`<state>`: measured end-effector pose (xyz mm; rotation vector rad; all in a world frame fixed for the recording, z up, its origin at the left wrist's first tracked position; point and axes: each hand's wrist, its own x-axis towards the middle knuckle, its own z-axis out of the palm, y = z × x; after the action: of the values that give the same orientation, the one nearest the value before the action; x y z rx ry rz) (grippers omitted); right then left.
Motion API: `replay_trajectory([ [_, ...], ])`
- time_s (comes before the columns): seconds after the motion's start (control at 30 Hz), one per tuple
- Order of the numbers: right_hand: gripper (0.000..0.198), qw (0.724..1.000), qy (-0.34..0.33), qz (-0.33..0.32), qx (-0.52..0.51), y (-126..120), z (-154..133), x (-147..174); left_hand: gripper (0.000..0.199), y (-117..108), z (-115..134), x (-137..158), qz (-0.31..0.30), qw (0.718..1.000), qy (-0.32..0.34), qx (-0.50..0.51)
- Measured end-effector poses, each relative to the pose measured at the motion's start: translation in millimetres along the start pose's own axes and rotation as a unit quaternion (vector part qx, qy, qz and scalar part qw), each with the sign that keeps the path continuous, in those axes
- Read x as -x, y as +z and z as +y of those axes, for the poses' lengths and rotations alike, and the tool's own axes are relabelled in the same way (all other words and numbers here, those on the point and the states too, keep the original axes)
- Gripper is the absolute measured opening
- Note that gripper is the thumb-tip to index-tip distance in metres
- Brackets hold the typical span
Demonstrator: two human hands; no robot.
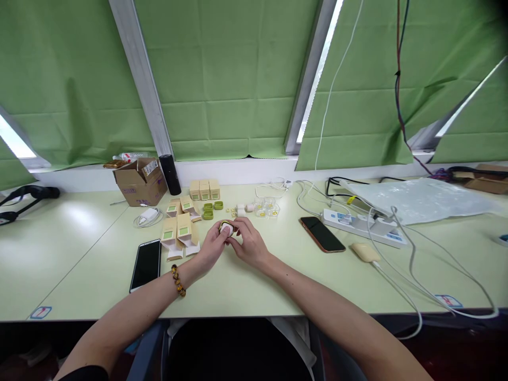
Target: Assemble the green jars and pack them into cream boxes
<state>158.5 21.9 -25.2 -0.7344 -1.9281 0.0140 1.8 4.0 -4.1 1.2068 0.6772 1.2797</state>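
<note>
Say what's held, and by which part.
A small white object, too small to identify: its left side in the left grip, its right edge in the right grip.

White piece (226, 229), olive-green cups (208, 215), tan boxes (204, 189)

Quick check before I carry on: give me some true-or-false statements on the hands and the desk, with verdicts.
1. The left hand holds a small white item, with the right hand close against it. True.
2. The beaded bracelet is on the right wrist. False: it is on the left wrist.
3. The black cylinder stands beside the open cardboard box. True.
4. Only one phone lies on the desk. False: there are two, a white-edged phone left of the hands and an orange-edged phone right of them.
5. The power strip lies to the left of the hands. False: it lies to the right.
</note>
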Motion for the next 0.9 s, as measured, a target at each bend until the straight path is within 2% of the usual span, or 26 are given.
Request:
replay_trajectory([
  [0.17, 0.045, 1.0, 0.004, 0.011, 0.019, 0, 1, 0, 0.042, -3, 4, 2, -0.022, 1.0, -0.004, 0.009],
  [0.23, 0.045, 0.999, 0.023, 0.011, 0.04, -2, 0, -1, 0.043, -5, 8, 2, -0.056, 0.997, -0.007, 0.044],
  [0.33, 0.044, 0.996, 0.071, 0.0, 0.051, -5, -3, -4, 0.031, -10, 11, -2, -0.099, 0.987, -0.009, 0.124],
  [0.43, 0.045, 0.994, 0.103, -0.009, 0.032, -6, -1, -5, 0.022, -16, 11, -8, -0.098, 0.979, -0.03, 0.178],
  [0.57, 0.051, 0.994, 0.108, -0.035, -0.003, -4, 2, -5, 0.029, -22, 10, -13, -0.094, 0.977, -0.057, 0.182],
  [0.67, 0.056, 0.992, 0.109, -0.059, -0.022, -4, 5, -7, 0.034, -24, 10, -15, -0.071, 0.981, -0.046, 0.173],
  [0.77, 0.058, 0.99, 0.125, -0.066, 0.007, -11, 19, -13, 0.03, -29, 8, -18, -0.016, 0.986, -0.02, 0.166],
  [0.9, 0.028, 0.969, 0.173, -0.03, 0.175, -32, 58, -21, 0.031, -37, 2, -23, 0.037, 0.988, -0.002, 0.147],
])
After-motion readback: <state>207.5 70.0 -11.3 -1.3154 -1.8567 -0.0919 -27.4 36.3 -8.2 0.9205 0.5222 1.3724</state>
